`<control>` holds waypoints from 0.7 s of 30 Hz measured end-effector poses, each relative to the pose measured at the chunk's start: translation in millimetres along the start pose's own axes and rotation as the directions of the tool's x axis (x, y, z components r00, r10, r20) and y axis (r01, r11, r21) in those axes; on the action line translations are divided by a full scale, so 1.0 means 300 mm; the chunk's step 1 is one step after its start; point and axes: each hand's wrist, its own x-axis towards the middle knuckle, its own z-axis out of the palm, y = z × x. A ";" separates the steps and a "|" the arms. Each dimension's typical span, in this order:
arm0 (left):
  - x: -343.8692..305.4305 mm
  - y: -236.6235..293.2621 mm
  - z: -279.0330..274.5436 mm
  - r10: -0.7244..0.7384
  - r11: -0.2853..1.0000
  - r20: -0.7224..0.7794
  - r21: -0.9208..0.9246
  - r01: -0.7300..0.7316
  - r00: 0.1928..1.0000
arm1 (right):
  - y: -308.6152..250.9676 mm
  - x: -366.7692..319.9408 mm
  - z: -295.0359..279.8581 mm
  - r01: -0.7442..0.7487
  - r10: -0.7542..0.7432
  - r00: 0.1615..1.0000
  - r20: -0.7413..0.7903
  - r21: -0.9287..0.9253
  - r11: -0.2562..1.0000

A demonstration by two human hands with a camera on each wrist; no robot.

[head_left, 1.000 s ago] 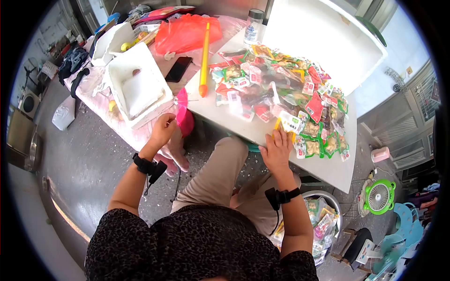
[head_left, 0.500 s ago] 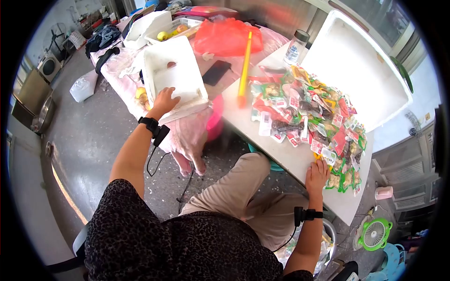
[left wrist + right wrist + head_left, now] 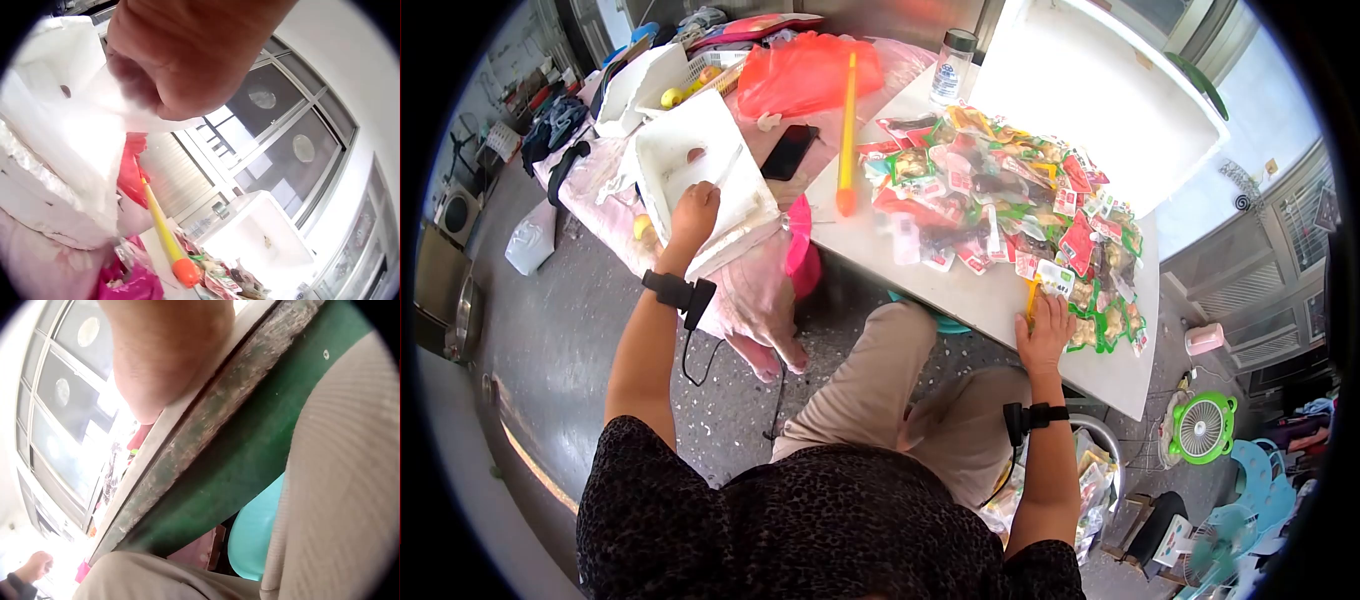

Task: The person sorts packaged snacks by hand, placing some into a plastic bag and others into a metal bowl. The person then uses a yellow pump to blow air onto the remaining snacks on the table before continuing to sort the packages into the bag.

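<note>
Over the white foam box (image 3: 750, 205) on the left, my left hand (image 3: 693, 218) has its fingers curled. The left wrist view shows this hand (image 3: 178, 59) gripping a thin translucent plastic film (image 3: 94, 94) that spreads over the box. My right hand (image 3: 1045, 337) lies with extended fingers at the table's front edge, its fingertips beside a yellow-edged packet and a pile of small sealed food packets (image 3: 1000, 195). In the right wrist view the right hand (image 3: 172, 353) shows only in part above the table edge, its fingers hidden.
A yellow stick with an orange end (image 3: 847, 140) and a clear jar (image 3: 952, 68) stand out on the table (image 3: 860, 240). Behind the pile leans a large white foam box (image 3: 1090, 90). A phone (image 3: 790, 152) and red bag (image 3: 805, 75) lie left. A metal basin (image 3: 1108, 450) holds packets below.
My left hand has moved from beside the box's near corner to over the box, and its fingers have curled round the film. My right hand has stayed by the packets at the table edge.
</note>
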 end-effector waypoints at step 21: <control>-0.598 0.790 0.090 0.434 0.635 0.501 -0.760 0.140 0.748 | -0.545 -0.126 -0.149 -0.648 0.056 0.703 0.709 0.671 -0.361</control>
